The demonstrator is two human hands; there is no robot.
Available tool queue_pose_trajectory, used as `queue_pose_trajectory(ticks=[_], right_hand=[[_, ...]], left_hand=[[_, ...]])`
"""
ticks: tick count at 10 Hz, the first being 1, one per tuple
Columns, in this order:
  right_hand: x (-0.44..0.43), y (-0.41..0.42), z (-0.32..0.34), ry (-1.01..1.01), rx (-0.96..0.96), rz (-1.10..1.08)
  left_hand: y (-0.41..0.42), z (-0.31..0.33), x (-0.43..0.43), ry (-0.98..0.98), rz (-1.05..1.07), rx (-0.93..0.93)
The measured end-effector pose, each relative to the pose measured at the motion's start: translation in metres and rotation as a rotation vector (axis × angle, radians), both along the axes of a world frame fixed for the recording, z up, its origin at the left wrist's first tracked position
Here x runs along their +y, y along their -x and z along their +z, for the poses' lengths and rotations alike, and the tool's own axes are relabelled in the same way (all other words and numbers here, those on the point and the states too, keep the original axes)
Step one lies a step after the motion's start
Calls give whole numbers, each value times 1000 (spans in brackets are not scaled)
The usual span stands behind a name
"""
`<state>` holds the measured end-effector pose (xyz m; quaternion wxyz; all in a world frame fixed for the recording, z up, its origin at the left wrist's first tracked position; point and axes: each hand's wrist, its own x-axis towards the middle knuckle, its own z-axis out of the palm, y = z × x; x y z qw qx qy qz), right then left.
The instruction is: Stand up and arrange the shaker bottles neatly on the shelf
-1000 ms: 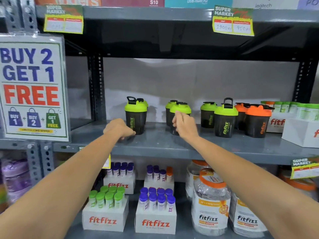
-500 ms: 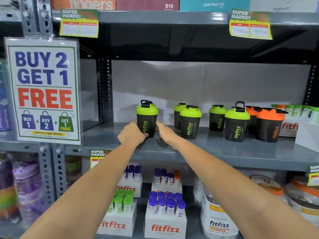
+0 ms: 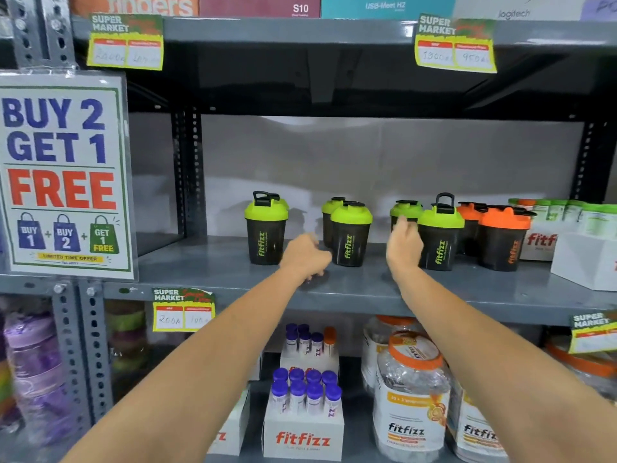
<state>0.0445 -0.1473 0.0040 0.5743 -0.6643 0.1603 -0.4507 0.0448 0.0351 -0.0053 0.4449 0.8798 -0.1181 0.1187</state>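
Several black Fitfizz shaker bottles stand upright on the grey middle shelf [image 3: 207, 262]. A green-lidded bottle [image 3: 266, 228] stands alone at the left. Two more green-lidded ones stand mid-shelf, one [image 3: 350, 235] in front of the other [image 3: 330, 208]. Further right are a rear green bottle [image 3: 405, 210], a front green bottle [image 3: 440, 238] and two orange-lidded ones [image 3: 504, 242]. My left hand [image 3: 305, 257] hovers just left of the front middle bottle, fingers loosely bent, holding nothing. My right hand [image 3: 404, 248] is raised between the middle and right green bottles, empty, partly covering the rear one.
White Fitfizz boxes [image 3: 587, 259] with small tubes sit at the shelf's right end. A "Buy 2 Get 1 Free" sign [image 3: 63, 175] hangs on the left upright. Below are tube boxes [image 3: 303, 436] and large jars [image 3: 410, 396]. Price tags hang on the shelf edges.
Both hands have come off the leftmost green bottle and moved right. My left hand is now beside the middle bottle, and my right hand is further right and higher.
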Motion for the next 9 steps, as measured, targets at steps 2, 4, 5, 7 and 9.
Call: queue_pose_trajectory(ticks=[2,4,5,7,9], right_hand=[[8,-12,-9,12,324,300],[12,-10,-12,109,415,439],[16,-7,-13,134,406,461],[16,1,-12,199,377,401],[17,27,-10,473,204,146]], left_hand=[[-5,1,-40,0,-72,60],[-10,-5,-39,16,-8,-8],[-7,-4,-36,7,-6,-13],[1,-4,-37,-65,35,-10],[22,5,-32,-213,218,-215]])
